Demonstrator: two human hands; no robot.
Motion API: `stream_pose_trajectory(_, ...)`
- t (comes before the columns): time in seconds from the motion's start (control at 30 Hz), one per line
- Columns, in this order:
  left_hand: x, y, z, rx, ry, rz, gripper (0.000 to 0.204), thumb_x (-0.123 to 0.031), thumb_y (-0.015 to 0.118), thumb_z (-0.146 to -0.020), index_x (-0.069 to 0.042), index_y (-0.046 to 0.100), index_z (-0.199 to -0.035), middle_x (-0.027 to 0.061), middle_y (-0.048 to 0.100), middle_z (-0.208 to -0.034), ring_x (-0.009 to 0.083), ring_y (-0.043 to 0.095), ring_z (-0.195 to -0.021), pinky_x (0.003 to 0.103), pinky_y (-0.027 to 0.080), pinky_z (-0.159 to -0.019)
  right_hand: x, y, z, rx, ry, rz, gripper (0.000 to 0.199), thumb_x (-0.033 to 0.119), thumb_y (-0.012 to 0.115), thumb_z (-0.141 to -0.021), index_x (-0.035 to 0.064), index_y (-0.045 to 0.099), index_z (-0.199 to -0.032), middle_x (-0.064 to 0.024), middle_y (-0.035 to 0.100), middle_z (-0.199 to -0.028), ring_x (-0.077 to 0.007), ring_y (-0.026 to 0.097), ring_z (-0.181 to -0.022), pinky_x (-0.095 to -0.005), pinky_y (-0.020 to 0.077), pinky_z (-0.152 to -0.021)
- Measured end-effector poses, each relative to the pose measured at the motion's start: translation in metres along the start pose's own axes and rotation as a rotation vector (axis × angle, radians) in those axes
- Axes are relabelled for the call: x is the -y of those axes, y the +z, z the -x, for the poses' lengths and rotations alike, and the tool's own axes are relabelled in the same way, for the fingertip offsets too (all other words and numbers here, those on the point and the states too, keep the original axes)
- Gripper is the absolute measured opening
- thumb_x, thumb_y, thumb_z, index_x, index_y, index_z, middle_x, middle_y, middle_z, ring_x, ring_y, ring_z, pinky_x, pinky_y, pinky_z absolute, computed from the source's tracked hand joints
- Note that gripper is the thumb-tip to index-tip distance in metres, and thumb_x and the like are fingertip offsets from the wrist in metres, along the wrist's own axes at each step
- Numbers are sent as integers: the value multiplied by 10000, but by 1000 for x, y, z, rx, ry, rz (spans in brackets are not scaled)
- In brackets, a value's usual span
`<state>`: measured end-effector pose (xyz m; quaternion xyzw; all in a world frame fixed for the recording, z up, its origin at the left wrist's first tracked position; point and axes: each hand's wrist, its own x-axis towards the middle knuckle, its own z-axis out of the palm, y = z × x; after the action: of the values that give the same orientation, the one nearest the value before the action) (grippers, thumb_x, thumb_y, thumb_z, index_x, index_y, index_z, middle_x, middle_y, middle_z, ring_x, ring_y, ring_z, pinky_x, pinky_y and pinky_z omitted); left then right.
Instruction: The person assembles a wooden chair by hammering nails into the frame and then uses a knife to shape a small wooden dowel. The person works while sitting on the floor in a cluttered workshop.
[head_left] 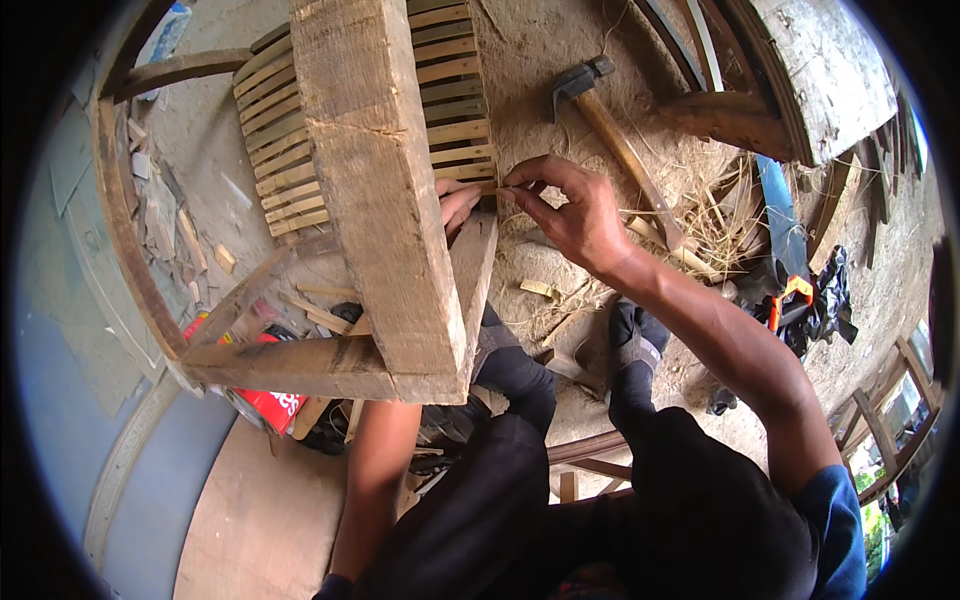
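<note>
Right hand [570, 215] reaches forward, thumb and forefinger pinched together; left hand [455, 205] (mostly hidden) shows only curled fingers, forearm raised.

Thin pale bamboo strip [497, 188] pinched at edge of slatted bamboo panel [450, 120] behind rough wooden beam [375, 190].

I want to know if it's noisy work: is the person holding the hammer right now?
No, the hammer lies on the ground beyond the right hand, which pinches at the slat edge of the wooden frame.

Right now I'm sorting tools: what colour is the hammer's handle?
Light brown bare wood; the hammer shows best in the head view.
</note>
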<state>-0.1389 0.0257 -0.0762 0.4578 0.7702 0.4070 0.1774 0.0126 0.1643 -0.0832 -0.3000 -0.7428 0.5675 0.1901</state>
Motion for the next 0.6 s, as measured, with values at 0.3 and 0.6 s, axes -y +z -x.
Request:
stream_pose_trajectory(0.3, 2, 5, 6, -46, 4, 18, 350, 69, 759, -711, -76, 786, -1028, 58, 702, -1018, 235, 651, -958, 351, 510, -874, -3, 7, -2, -2, -184, 62, 164, 52, 741, -861, 54, 726, -1024, -134, 723, -981, -342, 718, -887, -404, 592, -775)
stream_pose_trajectory(0.6, 15, -3, 6, 42, 280, -231, 345, -30, 771, -708, -51, 777, -1052, 71, 718, -1080, 267, 667, -1022, 368, 519, -938, -4, 5, -7, 73, -311, 196, 226, 41, 700, -855, 75, 721, -1078, -130, 720, -1029, -337, 710, -920, -406, 598, -811)
